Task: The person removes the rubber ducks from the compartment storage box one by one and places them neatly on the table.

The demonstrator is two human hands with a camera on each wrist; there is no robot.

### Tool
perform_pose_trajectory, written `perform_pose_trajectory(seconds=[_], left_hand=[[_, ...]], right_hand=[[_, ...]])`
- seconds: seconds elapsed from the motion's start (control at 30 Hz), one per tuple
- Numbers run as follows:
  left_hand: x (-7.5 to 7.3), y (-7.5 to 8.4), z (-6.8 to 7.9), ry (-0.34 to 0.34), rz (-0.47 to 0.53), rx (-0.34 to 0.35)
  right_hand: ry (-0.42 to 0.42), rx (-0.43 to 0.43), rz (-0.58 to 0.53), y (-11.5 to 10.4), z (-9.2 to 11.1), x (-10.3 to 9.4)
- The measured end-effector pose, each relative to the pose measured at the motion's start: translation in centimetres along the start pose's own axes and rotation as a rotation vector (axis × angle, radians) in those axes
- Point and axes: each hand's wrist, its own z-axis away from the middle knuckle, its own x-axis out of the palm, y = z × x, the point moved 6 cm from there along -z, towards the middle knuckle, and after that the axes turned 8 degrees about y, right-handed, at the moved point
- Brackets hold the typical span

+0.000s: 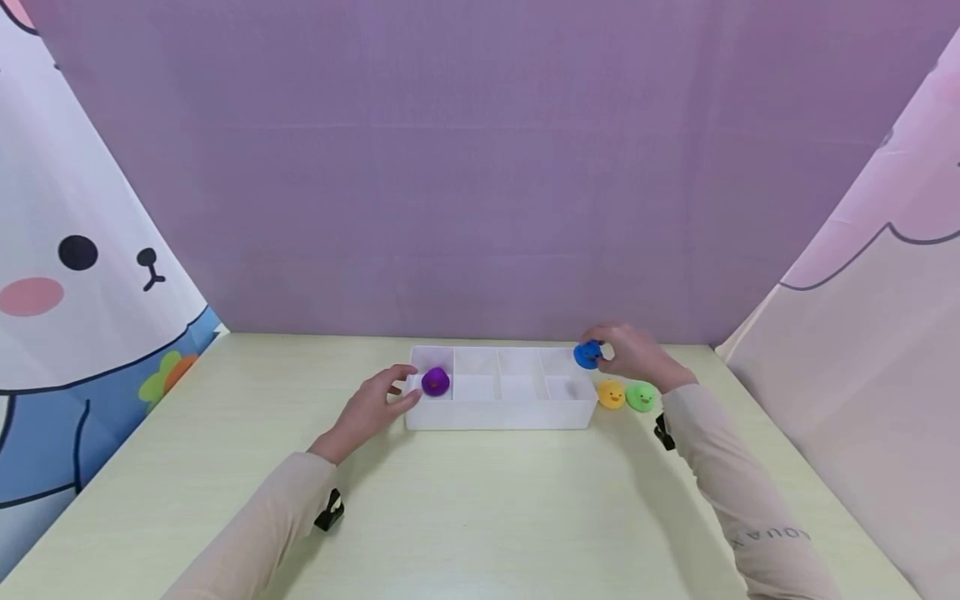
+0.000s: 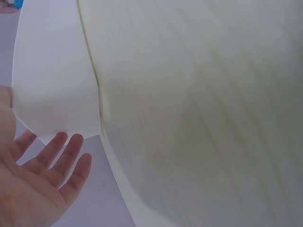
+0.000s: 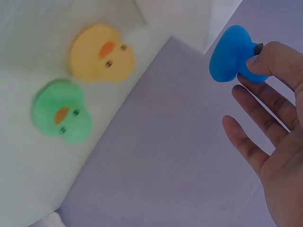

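Between thumb and fingers my right hand (image 1: 633, 354) pinches a blue rubber duck (image 1: 587, 355), held over the right end of a white divided box (image 1: 498, 415). In the right wrist view the blue duck (image 3: 232, 54) hangs at the fingertips, the other fingers extended. My left hand (image 1: 367, 410) is at the box's left end, thumb and fingers spread around that side; the left wrist view has its fingertips right at the end wall (image 2: 57, 104). A purple duck (image 1: 435, 382) sits in the leftmost compartment.
A yellow duck (image 1: 611, 394) and a green duck (image 1: 641, 397) lie on the pale table (image 1: 465, 508), just right of the box. A purple-grey backdrop (image 1: 480, 183) rises behind the table, with printed cloth on both sides.
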Motion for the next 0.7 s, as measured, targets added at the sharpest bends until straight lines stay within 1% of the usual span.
perform_pose_trajectory(seconds=[0.3, 0.53, 0.7], left_hand=[[0.0, -0.2, 0.0, -0.007, 0.009, -0.004], [0.0, -0.2, 0.0, -0.010, 0.012, -0.005], [0.0, -0.2, 0.0, -0.011, 0.021, -0.009]], right_hand=[[0.049, -0.027, 0.011, 2.6, 1.8, -0.7], [0.094, -0.058, -0.005, 4.0, 3.4, -1.2], [0.074, -0.014, 0.005, 5.3, 4.4, -1.0]])
